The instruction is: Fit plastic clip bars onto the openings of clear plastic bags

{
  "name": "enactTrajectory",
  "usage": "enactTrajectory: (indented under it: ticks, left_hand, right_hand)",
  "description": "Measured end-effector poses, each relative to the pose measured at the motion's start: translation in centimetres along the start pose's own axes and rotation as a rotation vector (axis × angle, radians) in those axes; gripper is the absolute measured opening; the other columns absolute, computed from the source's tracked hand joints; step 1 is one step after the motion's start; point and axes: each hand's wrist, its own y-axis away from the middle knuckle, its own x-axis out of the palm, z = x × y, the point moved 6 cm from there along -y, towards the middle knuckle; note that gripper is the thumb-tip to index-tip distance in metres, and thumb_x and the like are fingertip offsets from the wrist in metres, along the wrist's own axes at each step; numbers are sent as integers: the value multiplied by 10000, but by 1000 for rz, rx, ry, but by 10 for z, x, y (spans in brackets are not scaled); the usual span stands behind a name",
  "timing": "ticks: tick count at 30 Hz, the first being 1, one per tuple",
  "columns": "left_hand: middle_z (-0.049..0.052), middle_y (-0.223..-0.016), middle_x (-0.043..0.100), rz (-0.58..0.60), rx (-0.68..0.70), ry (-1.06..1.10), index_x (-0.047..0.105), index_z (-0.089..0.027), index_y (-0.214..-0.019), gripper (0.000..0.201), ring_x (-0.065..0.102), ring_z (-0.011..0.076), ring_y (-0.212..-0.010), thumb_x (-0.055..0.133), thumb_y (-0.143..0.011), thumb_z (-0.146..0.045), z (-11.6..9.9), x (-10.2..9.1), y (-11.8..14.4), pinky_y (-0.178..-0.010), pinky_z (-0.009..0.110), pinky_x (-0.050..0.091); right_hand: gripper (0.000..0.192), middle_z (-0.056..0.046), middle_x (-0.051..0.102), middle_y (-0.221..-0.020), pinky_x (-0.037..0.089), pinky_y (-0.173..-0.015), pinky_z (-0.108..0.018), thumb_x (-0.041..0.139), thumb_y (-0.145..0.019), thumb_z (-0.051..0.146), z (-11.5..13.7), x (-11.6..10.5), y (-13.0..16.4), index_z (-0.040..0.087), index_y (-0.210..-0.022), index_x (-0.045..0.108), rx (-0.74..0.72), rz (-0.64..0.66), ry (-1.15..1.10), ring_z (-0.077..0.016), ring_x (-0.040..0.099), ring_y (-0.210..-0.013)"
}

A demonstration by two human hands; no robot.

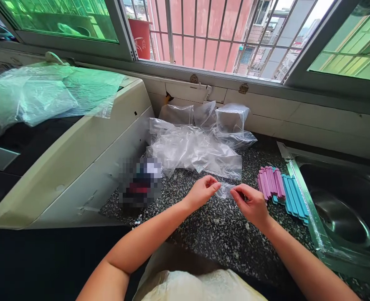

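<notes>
A small clear plastic bag (225,191) is stretched between my two hands, just above the speckled dark countertop (204,225). My left hand (204,190) pinches its left edge between thumb and fingers. On the other side my right hand (250,205) pinches the right edge. Behind them lies a heap of crumpled clear plastic bags (194,148). To the right of my right hand are several pink sealing clips (270,182), laid side by side. Several blue sealing clips (294,196) lie against them, close to the sink.
A sink (341,213) with a taped metal rim is set into the counter at right. A large cream-coloured machine (110,146) with plastic sheets (56,92) on top stands at left. A blurred-out object (141,182) sits beside it. A barred window (210,37) is behind.
</notes>
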Motion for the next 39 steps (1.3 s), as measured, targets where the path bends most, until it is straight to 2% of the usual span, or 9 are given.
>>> enactTrajectory:
  ticks: [7, 13, 19, 24, 29, 33, 39]
  left_hand:
    - [-44, -584, 479, 37, -13, 40, 523, -158, -700, 317, 416, 73, -516, 647, -666, -448, 6, -19, 5, -495, 206, 338]
    - [-36, -582, 504, 86, 2, -69, 529, -161, -679, 269, 421, 80, -521, 628, -685, -411, 7, -40, 7, -506, 212, 337]
    - [-30, -585, 518, 164, 14, -178, 533, -162, -661, 275, 420, 87, -516, 600, -699, -426, 11, -59, 14, -505, 218, 338]
    - [-20, -603, 525, 215, 33, -257, 550, -161, -660, 302, 435, 95, -541, 586, -715, -455, 13, -74, 18, -515, 218, 345]
    - [-11, -648, 535, 133, -81, -24, 549, -147, -733, 418, 453, 83, -510, 570, -681, -561, 12, -69, 20, -464, 204, 339]
    - [-36, -580, 476, 12, -94, 154, 524, -151, -689, 448, 426, 74, -488, 582, -651, -594, 8, -60, 18, -449, 194, 316]
    - [-53, -493, 405, -27, -44, 113, 547, -145, -599, 453, 344, 73, -484, 634, -621, -588, 6, -51, 16, -475, 215, 266]
  right_hand:
    - [173, -14, 603, -627, 419, -540, -253, 516, -849, 278, 1, 14, 3, 208, -710, 591, 31, -23, -67, -131, 541, -564]
    - [191, -14, 576, -625, 401, -503, -252, 521, -847, 308, 10, 24, 8, 209, -702, 597, 111, -90, -114, -128, 506, -548]
    - [212, -16, 578, -635, 396, -517, -253, 520, -847, 303, 26, 33, 4, 206, -676, 601, 131, -150, -143, -127, 499, -565]
    - [219, -6, 562, -624, 384, -497, -237, 526, -840, 319, 27, 40, 1, 197, -673, 598, 164, -201, -183, -114, 481, -541]
    - [220, -4, 560, -629, 383, -504, -239, 529, -838, 325, 25, 43, 0, 198, -671, 596, 195, -234, -199, -116, 478, -557]
    - [222, 1, 545, -626, 387, -518, -245, 536, -832, 331, 22, 45, -2, 195, -668, 597, 227, -277, -226, -118, 475, -563]
    - [223, 2, 536, -624, 372, -523, -245, 537, -833, 333, 16, 46, -2, 189, -674, 595, 242, -308, -246, -110, 449, -558]
